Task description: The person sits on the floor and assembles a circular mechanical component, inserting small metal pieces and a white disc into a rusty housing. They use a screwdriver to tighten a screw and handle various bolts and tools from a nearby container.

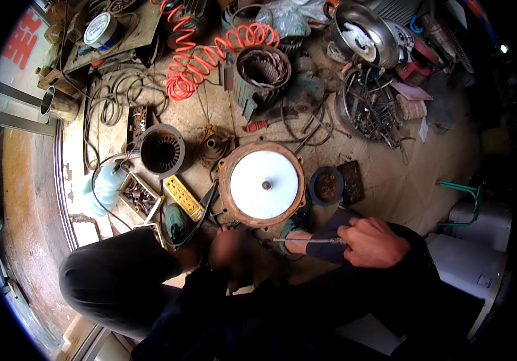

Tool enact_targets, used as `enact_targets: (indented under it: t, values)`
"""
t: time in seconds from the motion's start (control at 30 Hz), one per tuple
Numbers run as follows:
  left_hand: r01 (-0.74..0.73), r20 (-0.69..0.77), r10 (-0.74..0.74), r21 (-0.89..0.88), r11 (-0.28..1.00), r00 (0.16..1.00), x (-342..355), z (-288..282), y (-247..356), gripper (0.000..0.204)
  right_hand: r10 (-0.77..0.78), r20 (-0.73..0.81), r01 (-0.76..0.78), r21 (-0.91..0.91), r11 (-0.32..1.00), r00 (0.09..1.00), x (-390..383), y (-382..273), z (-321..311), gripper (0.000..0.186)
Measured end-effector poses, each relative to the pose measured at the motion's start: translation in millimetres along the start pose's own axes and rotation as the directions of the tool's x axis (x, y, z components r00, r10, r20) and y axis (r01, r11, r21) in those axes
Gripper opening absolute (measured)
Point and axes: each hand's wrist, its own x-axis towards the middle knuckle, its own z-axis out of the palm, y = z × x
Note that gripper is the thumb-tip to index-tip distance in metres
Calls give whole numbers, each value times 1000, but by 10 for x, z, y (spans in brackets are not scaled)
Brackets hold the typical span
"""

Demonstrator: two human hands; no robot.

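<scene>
Where the person's green shoes stand apart on the floor, a rusty round flange lies between them, topped by a smooth white disc with a short metal stub at its centre. Below and to the right of it, the right hand is closed around one end of a thin metal rod, which points left toward the flange's lower edge, over the right ankle. The left hand, dark and blurred, is just below the flange's lower left edge; whether it grips anything I cannot tell. To the left lie a yellow power strip and a tray of small metal parts, with a slotted motor stator standing behind them. Right of the flange sits a dark round dish, beside a rusty slab. Farther back, a green motor housing stands upright with windings visible inside, a coiled orange-red hose to its left and a basin of metal rods to its right.
</scene>
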Motion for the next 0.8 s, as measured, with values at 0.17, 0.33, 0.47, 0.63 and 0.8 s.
enact_targets:
  t: [0.17,0.33,0.47,0.63,0.8]
  values:
    - [-12,24,12,19,1000,1000,155,23,70,16,12,10,-15,332,943,1000,-144,111,-174,20]
    - [-18,14,18,-11,1000,1000,131,-199,-17,17,-74,-60,92,426,900,995,-169,38,-354,25]
    - [-67,-28,65,-62,996,997,-28,-450,4,18,77,-368,85,407,909,927,-236,189,-287,24]
    - [-213,-133,189,-199,957,973,-492,-977,237,21,235,-541,-1,398,917,808,-248,345,-196,27]
    - [-356,-324,221,-453,817,920,-1854,-1722,290,23,257,-509,-45,391,919,822,-97,102,-341,30]
